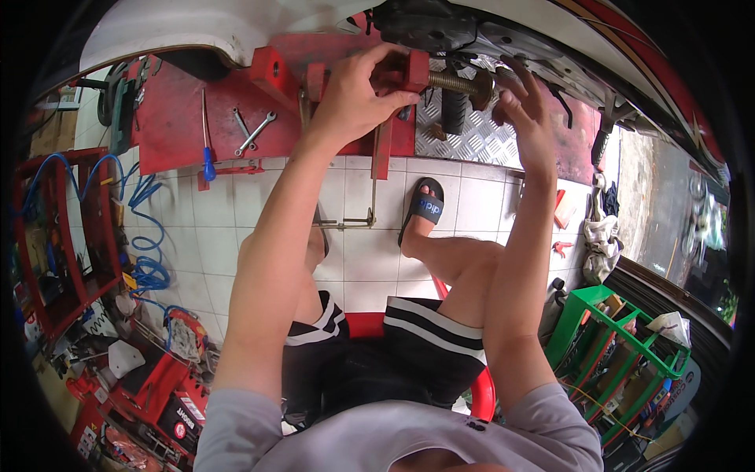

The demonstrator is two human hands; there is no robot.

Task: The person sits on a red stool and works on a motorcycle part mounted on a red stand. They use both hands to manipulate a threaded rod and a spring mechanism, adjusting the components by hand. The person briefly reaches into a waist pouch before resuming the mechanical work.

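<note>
My left hand (350, 102) is closed round the red metal block (417, 69) of a screw clamp, its thumb along the block's lower edge. A threaded screw (450, 81) runs from the block to a round metal disc (480, 89) on the right. My right hand (525, 118) is beside that disc, fingers apart and slightly curled, with nothing seen in it. Further left, another red block (274, 72) stands on the red lift table (177, 118). Two wrenches (255, 134) and a blue-handled screwdriver (208, 161) lie on the table.
A motorbike (503, 39) overhangs the table. Below the clamp hangs a metal linkage (358, 222) over white floor tiles. On the left are a red rack (86, 287) and a coiled blue hose (149, 267); a green tool rack (586, 303) stands at right.
</note>
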